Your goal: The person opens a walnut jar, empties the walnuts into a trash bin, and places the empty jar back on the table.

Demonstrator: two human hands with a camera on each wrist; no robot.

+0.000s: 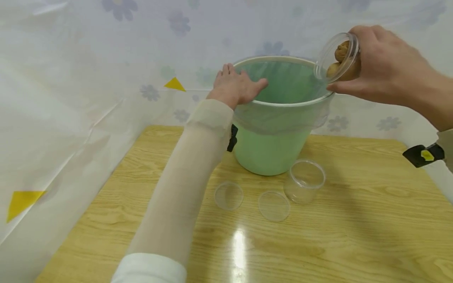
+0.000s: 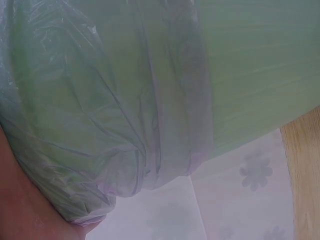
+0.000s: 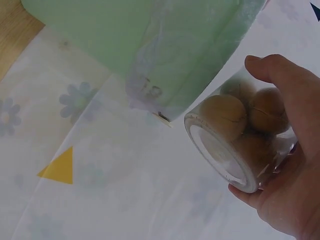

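Our right hand (image 1: 385, 67) grips the clear jar (image 1: 340, 58) of walnuts (image 3: 240, 120), tipped mouth-first over the green bin (image 1: 279, 118). Our left hand (image 1: 235, 87) lies flat-fingered on the rim. We'd better keep the mouth inside the rim and tilt slowly.

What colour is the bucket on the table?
The bucket is pale green, lined with a clear bag; the head view shows it best.
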